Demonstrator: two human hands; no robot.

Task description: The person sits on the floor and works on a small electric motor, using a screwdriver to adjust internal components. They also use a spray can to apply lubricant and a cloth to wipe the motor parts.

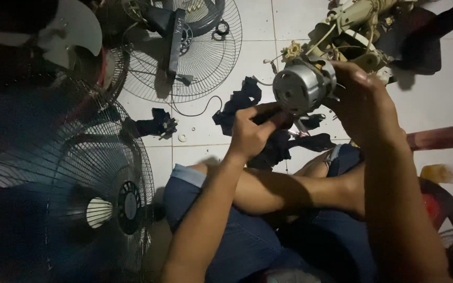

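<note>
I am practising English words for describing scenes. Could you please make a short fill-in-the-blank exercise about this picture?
1. Both hands, the left hand and the right hand, hold a silver fan ____.
2. The dark rag lies on the white ____ floor.
3. The wire fan guard at the top lies ____ on the floor.
4. The person wears blue denim ____.

Missing words: motor; tiled; flat; shorts

I see a white tiled floor [247, 57] in dim light, with a wire fan guard [195, 68] lying flat on it and dark shadow on the left.
</note>
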